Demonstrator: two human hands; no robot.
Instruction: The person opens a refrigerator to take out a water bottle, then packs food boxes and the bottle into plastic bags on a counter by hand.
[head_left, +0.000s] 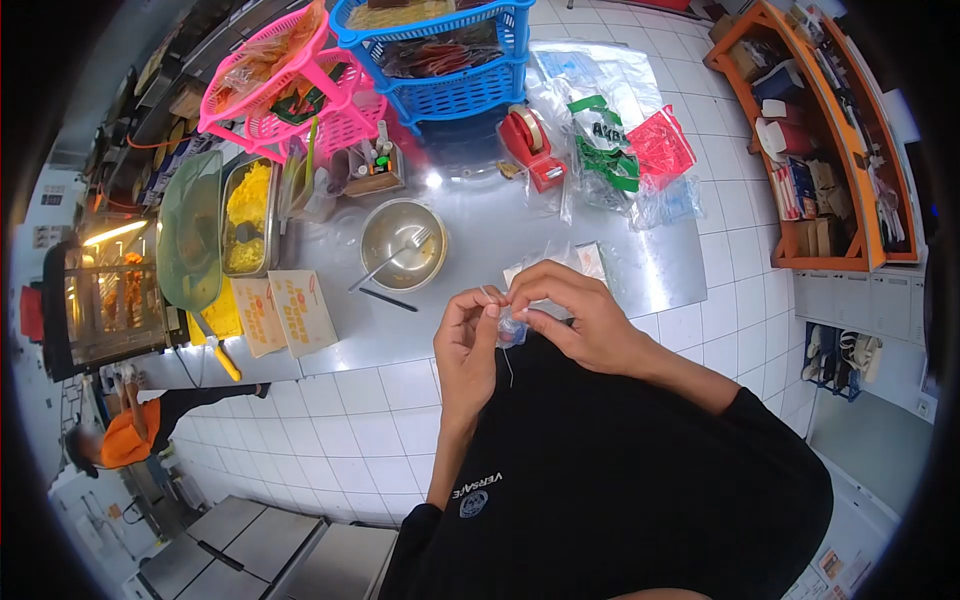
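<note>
Close to my body, just past the table's near edge, my left hand (pixel 466 338) and my right hand (pixel 572 308) meet at the fingertips. Between them hangs a small clear plastic bag (pixel 513 330), partly covered by the fingers, with contents I cannot make out. A thin white string (pixel 511 368) trails down below the bag, and part of it shows at the left fingertips. Both hands are closed in a pinch, the left at the bag's top and the right at the string. Behind the hands lies a flat clear packet (pixel 590 262) on the table.
On the metal table (pixel 460 335) stand a steel bowl (pixel 428 270) with a fork (pixel 392 258), a red tape dispenser (pixel 535 150), blue baskets (pixel 455 95), a pink basket (pixel 265 85), cartons (pixel 303 315) and a yellow-handled knife (pixel 222 352). An orange shelf (pixel 845 130) is at right; another person (pixel 130 435) stands left.
</note>
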